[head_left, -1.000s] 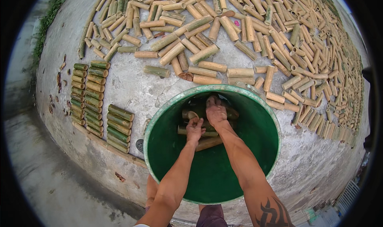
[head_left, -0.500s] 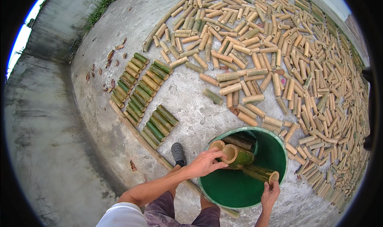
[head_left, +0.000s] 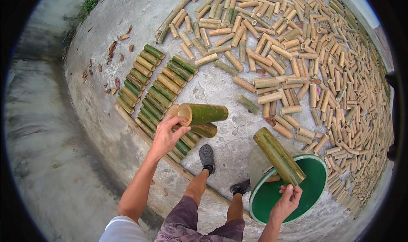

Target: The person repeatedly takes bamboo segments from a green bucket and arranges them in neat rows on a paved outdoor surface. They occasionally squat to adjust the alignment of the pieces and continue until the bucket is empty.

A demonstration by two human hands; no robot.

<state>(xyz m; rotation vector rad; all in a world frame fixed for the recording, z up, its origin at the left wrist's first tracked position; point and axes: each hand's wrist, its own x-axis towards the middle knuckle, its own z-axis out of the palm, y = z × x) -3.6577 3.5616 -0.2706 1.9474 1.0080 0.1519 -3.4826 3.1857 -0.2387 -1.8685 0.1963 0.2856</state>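
Observation:
My left hand [head_left: 167, 136] is closed on the open ends of two green bamboo tubes [head_left: 209, 113], one above the other, held out over the near end of the laid rows. In my right hand [head_left: 285, 203] is a single green-brown bamboo tube [head_left: 278, 155], pinched at its near end and slanting away over the bucket. The green bucket [head_left: 312, 184] stands tilted beneath that hand. Part of another bamboo piece [head_left: 273, 178] shows inside it, mostly hidden by the held tube. Green bamboo tubes [head_left: 168, 83] lie side by side in neat rows left of centre.
Many pale, dry bamboo pieces [head_left: 340, 93] are strewn over the concrete floor to the right and far side. A long pole [head_left: 187, 172] edges the rows. A concrete wall [head_left: 38, 135] rises at left, with dry leaves [head_left: 111, 50] near it. My shoes [head_left: 206, 155] stand between rows and bucket.
Both tubes in my left hand have come up out of the bucket and moved left toward the rows. My right hand has raised its tube above the bucket, which now leans over.

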